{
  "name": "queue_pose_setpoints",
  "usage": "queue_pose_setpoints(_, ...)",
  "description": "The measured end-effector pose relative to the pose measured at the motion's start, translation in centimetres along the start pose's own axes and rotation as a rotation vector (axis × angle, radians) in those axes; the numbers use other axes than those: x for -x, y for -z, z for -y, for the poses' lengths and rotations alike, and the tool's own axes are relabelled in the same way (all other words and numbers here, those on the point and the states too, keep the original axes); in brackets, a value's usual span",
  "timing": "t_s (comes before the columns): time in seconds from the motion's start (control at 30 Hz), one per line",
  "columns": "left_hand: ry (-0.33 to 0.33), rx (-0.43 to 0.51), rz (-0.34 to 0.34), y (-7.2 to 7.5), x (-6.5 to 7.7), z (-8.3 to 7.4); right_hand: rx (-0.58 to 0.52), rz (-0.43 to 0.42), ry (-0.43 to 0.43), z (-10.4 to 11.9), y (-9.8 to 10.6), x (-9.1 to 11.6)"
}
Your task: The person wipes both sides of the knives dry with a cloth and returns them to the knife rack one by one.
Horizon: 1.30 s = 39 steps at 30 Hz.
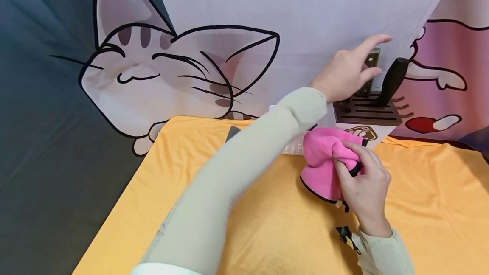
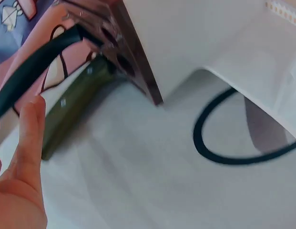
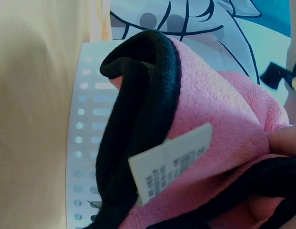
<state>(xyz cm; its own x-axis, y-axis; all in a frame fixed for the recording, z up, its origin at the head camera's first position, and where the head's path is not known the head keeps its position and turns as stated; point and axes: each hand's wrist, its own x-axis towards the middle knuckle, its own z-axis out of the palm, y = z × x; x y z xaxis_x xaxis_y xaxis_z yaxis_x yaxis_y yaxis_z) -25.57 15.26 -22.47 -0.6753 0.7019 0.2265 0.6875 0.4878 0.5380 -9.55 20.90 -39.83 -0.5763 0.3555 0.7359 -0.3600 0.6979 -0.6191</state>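
Observation:
My left hand (image 1: 340,73) is stretched out beside a brown slotted knife block (image 1: 344,118), thumb and forefinger spread apart. Between and behind those fingers stands a green-brown riveted handle (image 1: 374,57). A curved black handle (image 1: 394,80) rises from the block to its right. In the left wrist view the fingers (image 2: 31,138) lie close to both handles; whether they touch is unclear. Lower down, my right hand (image 1: 368,186) pinches a pink cloth (image 1: 318,152) with black edging, folded and bunched. A white printed label (image 3: 171,162) sticks out from the cloth in the right wrist view.
A yellow cloth (image 1: 267,232) covers the table. Behind the pink cloth lies a white perforated rack (image 3: 76,119), partly hidden. A dark loop (image 2: 200,136) shows beside the white part in the left wrist view. Cartoon-printed curtain (image 1: 153,67) hangs at the back.

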Motion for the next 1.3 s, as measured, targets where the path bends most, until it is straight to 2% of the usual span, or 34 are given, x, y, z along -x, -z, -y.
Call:
queue_pose_setpoints(0.23,0.084,0.113,-0.027,2.6,3.2,3.5,0.023,0.035,-0.026,0.2,0.4,0.2)
queue_pose_setpoints(0.37,0.107,0.124,-0.122,3.8,5.3,5.6,0.040,0.047,-0.030,0.1,0.7,0.1)
queue_pose_setpoints(0.5,0.114,0.084,-0.250,4.6,7.5,7.8,0.046,0.033,-0.034,0.0,1.0,0.1)
queue_pose_setpoints(0.6,0.143,-0.017,-0.330,5.1,9.4,9.4,0.041,0.025,-0.035,0.0,1.0,0.0)
queue_pose_setpoints(0.67,0.183,-0.088,-0.360,5.2,10.9,10.4,0.031,0.013,-0.035,0.0,0.9,-0.1)
queue_pose_setpoints(0.73,0.241,-0.143,-0.363,5.2,12.6,11.1,0.025,-0.001,-0.034,-0.1,0.9,-0.1)
queue_pose_setpoints(0.93,0.366,-0.161,-0.286,4.0,17.7,12.8,0.037,-0.003,-0.026,-0.3,1.4,-0.2)
queue_pose_setpoints(1.1,0.492,-0.229,-0.143,2.2,21.9,14.4,0.040,-0.009,0.009,-0.6,2.2,-0.1)
queue_pose_setpoints(1.23,0.629,-0.218,-0.020,0.7,24.7,15.5,0.034,-0.016,0.030,-0.9,2.7,0.0)
queue_pose_setpoints(1.3,0.680,-0.196,0.006,-0.2,25.9,16.0,0.032,-0.017,0.037,-1.0,2.8,0.1)
